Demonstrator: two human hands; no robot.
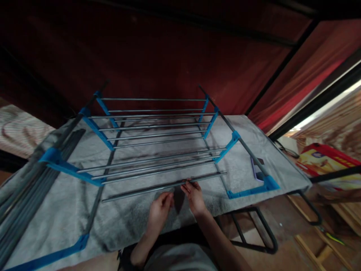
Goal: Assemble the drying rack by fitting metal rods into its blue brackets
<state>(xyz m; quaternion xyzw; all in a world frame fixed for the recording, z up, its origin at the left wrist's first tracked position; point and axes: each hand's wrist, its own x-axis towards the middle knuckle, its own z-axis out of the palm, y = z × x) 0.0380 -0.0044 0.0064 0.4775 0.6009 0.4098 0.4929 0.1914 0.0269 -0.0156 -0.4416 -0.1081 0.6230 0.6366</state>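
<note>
My right hand (193,195) pinches a loose grey metal tube (158,188) near its middle, at the front of a half-built rack. Just left of it, my left hand (161,206) is closed below the tube with its fingertips pressed together; what it holds, if anything, is too small to make out. Beyond the hands stands the rack (152,128), made of grey tubes set crosswise between blue plastic brackets. A blue bracket (248,191) at the near right and another blue bracket (59,254) at the near left carry no crosswise tubes.
A grey cloth (129,222) covers the surface under the rack. Several loose tubes (31,195) lie along the left side. A phone (257,169) rests inside the right rail. A red and yellow package (329,162) and a black metal frame (254,229) are at the right.
</note>
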